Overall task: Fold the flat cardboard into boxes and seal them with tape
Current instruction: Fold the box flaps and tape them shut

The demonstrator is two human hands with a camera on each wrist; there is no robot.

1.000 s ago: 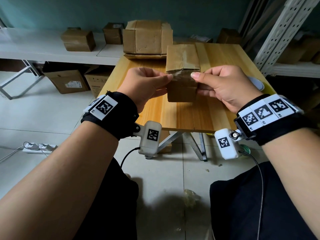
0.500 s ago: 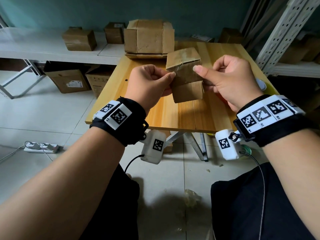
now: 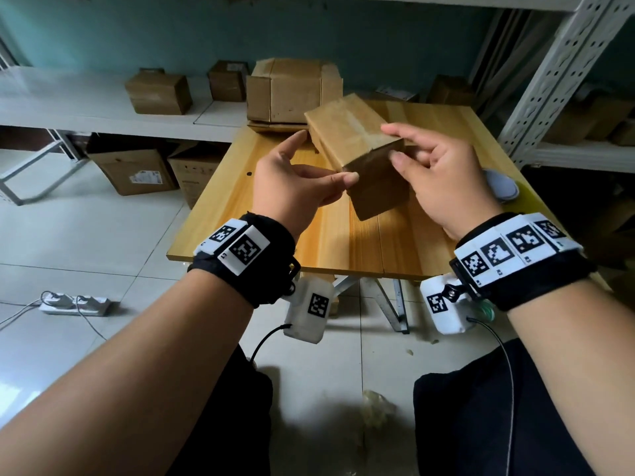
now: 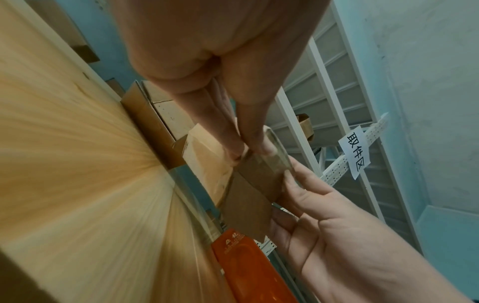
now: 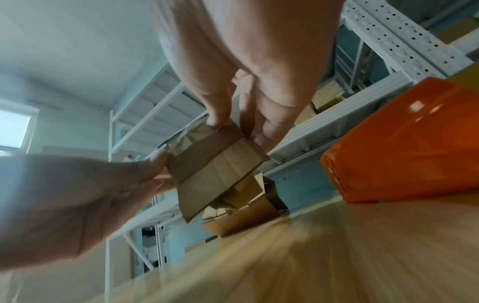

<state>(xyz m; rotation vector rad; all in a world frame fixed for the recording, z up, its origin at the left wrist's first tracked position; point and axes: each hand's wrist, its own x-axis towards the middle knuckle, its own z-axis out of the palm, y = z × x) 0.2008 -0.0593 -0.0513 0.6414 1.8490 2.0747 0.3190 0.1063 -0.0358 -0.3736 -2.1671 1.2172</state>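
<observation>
Box [image 3: 357, 149] far side hidden behind right hand [image 3: 443, 180]. Orange object [image 5: 404, 147] cut off by frame edge in both wrist views, lettering unreadable. Bench [image 5: 337, 256] surface motion-blurred in right wrist view. Grey object [image 3: 501, 188] on bench half hidden, unidentifiable.

Black wristbands [image 3: 261, 266] (white coded tags), dark trousers [image 3: 498, 424].

Parcel storeroom: perforated white metal racking [image 3: 549, 73] stacked with cardboard boxes [image 3: 158, 94], paper pickup-area sign [image 4: 354, 151], tiled floor [image 3: 86, 235].
</observation>
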